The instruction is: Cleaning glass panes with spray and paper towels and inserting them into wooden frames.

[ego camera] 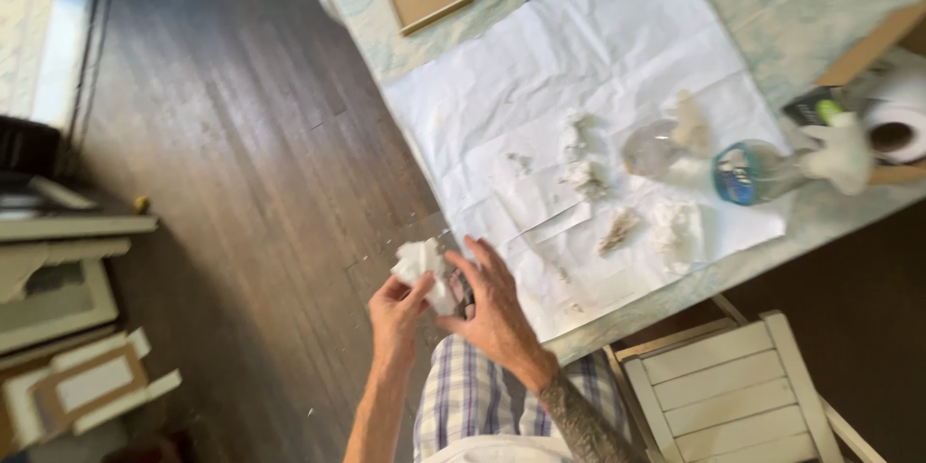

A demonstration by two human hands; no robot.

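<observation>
Fingers of left hand (397, 313) & right hand (497, 313) were both clamped on a crumpled white paper wad (422, 265), held over the wood floor (241, 183) just off the surface's (830, 0) edge. Something dark sat betw. wad & right palm, too hidden to tell. Blurred on the white paper sheet (540, 87): clear spray bottle (762, 172) lying on its side, contents unclear, near a paper roll (897, 130) cut off at frame edge.
</observation>
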